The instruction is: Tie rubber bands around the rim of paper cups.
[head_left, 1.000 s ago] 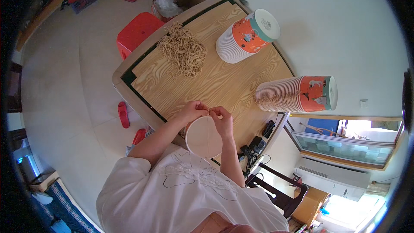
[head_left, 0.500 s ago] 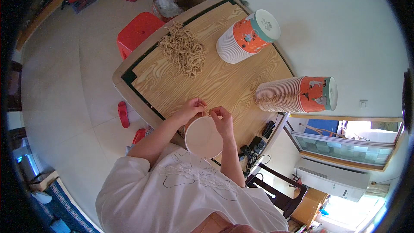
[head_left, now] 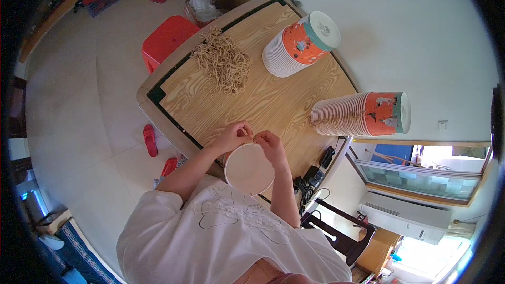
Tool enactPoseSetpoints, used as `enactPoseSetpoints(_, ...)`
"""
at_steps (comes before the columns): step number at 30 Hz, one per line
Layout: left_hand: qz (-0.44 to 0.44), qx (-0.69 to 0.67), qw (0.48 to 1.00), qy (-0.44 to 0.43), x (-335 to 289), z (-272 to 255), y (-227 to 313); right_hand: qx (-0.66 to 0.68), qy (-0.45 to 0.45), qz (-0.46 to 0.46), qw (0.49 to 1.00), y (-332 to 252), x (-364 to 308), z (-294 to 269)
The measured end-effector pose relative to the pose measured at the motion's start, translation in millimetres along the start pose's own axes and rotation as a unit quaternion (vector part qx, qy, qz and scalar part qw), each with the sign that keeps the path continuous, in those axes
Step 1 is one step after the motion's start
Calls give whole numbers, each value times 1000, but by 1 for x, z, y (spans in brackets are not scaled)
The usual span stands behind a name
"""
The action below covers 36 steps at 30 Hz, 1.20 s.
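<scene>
- Two hands close together at the far rim of a round paper cup [head_left: 249, 169], near the front edge of the wooden desk [head_left: 273, 102].
- Left hand [head_left: 233, 137] curled nearly shut, fingertips pinching something tiny, too small to tell.
- Right hand [head_left: 270, 143] curled the same way, touching the cup rim.
- Smooth, pale cup, wide open mouth facing up.
- Tangled pile of thin brown strings [head_left: 223, 64] farther back.
- Two stacks of orange cups [head_left: 300, 44], [head_left: 360, 114] lying on the desk.
- Red stool [head_left: 167, 39] beside the desk.
</scene>
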<state>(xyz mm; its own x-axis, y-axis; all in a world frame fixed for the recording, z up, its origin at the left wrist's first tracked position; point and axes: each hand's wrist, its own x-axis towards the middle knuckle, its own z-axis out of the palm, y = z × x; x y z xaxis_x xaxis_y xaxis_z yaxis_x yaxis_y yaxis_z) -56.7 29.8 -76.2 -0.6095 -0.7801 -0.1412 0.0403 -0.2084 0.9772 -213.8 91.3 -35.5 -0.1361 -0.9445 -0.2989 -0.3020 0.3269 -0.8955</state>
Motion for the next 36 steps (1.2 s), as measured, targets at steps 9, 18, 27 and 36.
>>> enactPoseSetpoints(9, 56, 44, 997, -2, -2, -3, 3, 73, -42, 48, 995, 6, 4, -6)
enactPoseSetpoints(18, 169, 188, 967, -13, -4, -3, 29, 133, -103, 118, 979, 9, 10, -14)
enactPoseSetpoints(27, 172, 177, 969, -24, -3, 0, 22, 139, -95, 83, 982, 13, 12, -11)
enactPoseSetpoints(36, 29, 47, 998, -11, -3, 6, 5, 144, -49, 58, 987, 2, 8, -7)
